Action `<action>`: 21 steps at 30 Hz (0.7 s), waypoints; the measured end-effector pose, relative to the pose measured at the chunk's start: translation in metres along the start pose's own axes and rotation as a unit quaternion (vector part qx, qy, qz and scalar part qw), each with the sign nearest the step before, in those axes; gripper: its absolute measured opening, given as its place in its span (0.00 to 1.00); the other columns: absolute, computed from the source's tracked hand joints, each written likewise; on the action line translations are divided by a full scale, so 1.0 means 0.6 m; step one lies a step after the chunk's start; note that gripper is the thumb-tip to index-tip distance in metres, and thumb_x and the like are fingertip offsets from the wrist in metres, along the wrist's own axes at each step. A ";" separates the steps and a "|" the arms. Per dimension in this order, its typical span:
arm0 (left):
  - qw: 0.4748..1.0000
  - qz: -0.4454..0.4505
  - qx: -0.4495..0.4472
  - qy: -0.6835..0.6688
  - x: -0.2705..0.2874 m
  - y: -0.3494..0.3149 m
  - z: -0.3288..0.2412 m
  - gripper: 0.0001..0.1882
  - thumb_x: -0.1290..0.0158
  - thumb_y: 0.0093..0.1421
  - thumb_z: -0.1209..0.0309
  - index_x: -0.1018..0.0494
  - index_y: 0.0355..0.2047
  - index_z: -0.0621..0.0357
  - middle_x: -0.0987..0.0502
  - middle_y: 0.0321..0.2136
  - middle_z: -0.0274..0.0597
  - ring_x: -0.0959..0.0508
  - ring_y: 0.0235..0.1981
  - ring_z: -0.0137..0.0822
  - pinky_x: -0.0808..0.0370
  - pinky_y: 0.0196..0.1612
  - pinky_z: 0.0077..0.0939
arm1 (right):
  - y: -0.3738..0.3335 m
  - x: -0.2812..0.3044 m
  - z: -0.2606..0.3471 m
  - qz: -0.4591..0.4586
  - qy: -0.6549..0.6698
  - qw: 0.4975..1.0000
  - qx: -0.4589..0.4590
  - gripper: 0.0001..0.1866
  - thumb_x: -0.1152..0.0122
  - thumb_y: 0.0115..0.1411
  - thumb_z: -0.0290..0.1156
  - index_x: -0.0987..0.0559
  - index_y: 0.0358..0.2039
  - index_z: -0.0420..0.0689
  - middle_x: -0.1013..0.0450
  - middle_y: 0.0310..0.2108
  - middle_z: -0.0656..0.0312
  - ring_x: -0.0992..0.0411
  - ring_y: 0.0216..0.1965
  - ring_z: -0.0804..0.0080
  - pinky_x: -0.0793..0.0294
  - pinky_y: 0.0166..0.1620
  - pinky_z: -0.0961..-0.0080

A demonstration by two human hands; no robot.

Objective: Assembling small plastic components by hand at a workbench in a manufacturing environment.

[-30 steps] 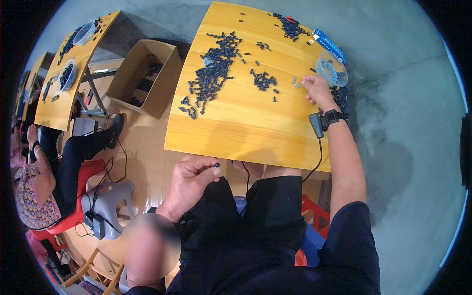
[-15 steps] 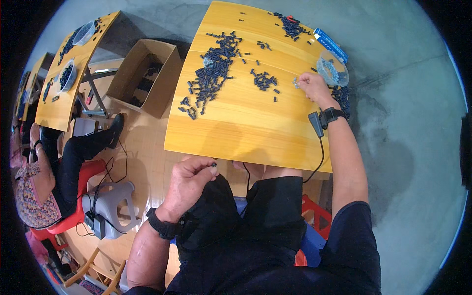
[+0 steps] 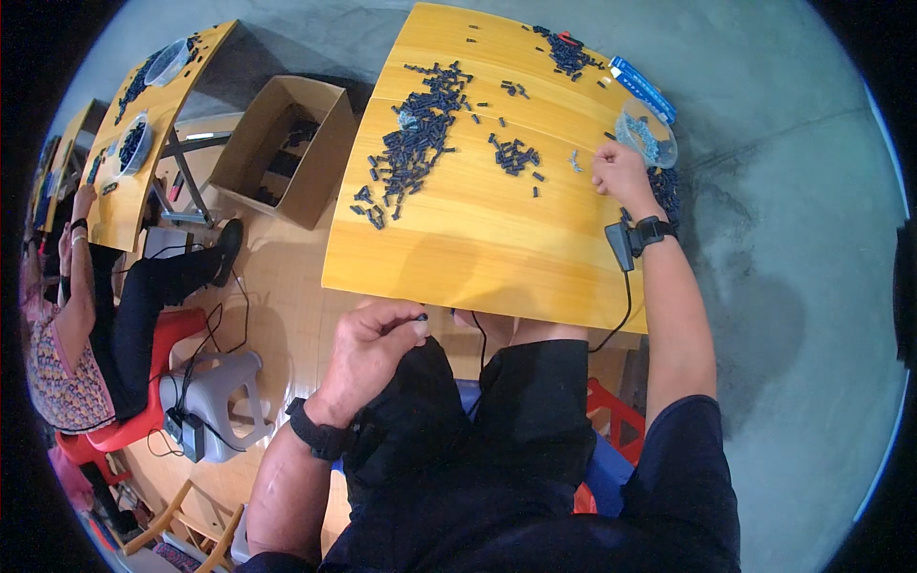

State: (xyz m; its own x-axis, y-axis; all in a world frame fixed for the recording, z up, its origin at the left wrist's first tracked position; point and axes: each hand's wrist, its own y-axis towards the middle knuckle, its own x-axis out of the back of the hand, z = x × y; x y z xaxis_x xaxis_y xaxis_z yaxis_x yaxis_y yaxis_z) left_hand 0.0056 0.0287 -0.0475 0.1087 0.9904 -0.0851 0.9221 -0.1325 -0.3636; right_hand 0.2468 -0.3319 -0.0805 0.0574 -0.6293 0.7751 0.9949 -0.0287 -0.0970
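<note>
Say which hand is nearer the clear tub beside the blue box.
Right: the right hand is beside the clear tub, on its near side; the left hand is well away, left of it and off the near edge of the table.

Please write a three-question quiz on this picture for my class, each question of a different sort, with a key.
1. True or false: the left hand pinches a small black part.
2. What stands on the floor left of the table? a) a ladder; b) a cardboard box; c) a sink.
3. Which hand is nearer the clear tub?

Key: 1. True. 2. b. 3. The right hand.
</note>
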 end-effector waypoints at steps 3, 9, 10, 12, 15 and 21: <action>0.999 0.007 -0.008 -0.038 -0.005 -0.005 -0.002 0.07 0.47 0.59 0.79 0.24 0.37 0.66 0.22 0.31 0.37 0.24 0.32 0.25 0.26 0.37 0.19 | -0.032 0.004 0.002 0.016 0.178 0.982 -0.062 0.03 0.47 0.55 0.22 0.26 0.30 0.38 0.28 0.22 0.60 0.28 0.24 0.75 0.26 0.25 0.79; 0.996 0.036 -0.015 -0.082 -0.011 -0.012 -0.018 0.06 0.47 0.59 0.79 0.24 0.37 0.66 0.22 0.30 0.38 0.24 0.31 0.26 0.26 0.37 0.20 | -0.123 -0.016 0.036 0.041 0.405 0.912 -0.053 0.06 0.46 0.58 0.23 0.28 0.36 0.36 0.29 0.26 0.62 0.28 0.24 0.75 0.24 0.27 0.79; 0.996 0.048 -0.016 -0.080 -0.013 -0.011 -0.025 0.06 0.47 0.59 0.79 0.24 0.36 0.66 0.22 0.30 0.38 0.24 0.30 0.26 0.26 0.37 0.20 | -0.139 -0.024 0.042 0.070 0.455 0.886 -0.052 0.06 0.46 0.59 0.23 0.28 0.36 0.36 0.28 0.27 0.62 0.28 0.25 0.75 0.23 0.29 0.78; 0.996 0.051 -0.010 -0.077 -0.017 -0.013 -0.033 0.06 0.47 0.59 0.78 0.25 0.36 0.67 0.22 0.30 0.39 0.24 0.30 0.26 0.26 0.37 0.20 | -0.174 -0.034 0.075 0.097 0.474 0.874 -0.050 0.05 0.46 0.59 0.23 0.28 0.36 0.37 0.28 0.27 0.62 0.27 0.25 0.75 0.23 0.30 0.78; 0.988 0.059 -0.036 -0.139 -0.022 -0.012 -0.036 0.06 0.47 0.59 0.78 0.25 0.37 0.67 0.22 0.30 0.40 0.24 0.29 0.27 0.26 0.37 0.20 | -0.224 -0.047 0.118 0.129 0.501 0.855 -0.046 0.04 0.46 0.60 0.23 0.27 0.36 0.38 0.27 0.28 0.61 0.26 0.27 0.75 0.22 0.30 0.77; 0.983 0.074 -0.032 -0.166 -0.020 -0.017 -0.032 0.08 0.47 0.60 0.76 0.25 0.38 0.66 0.21 0.30 0.42 0.22 0.32 0.28 0.24 0.38 0.21 | -0.315 -0.076 0.195 0.197 0.569 0.798 -0.039 0.05 0.44 0.60 0.25 0.26 0.37 0.39 0.26 0.30 0.62 0.26 0.26 0.75 0.21 0.29 0.76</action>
State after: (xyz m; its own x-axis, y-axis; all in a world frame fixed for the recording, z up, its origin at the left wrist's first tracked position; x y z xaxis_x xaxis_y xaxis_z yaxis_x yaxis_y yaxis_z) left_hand 0.0022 0.0191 -0.0252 0.1255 0.8922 -0.4339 0.9280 -0.2602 -0.2668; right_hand 0.0657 -0.2069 -0.0243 0.2070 -0.8976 -0.3892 0.9080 0.3244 -0.2652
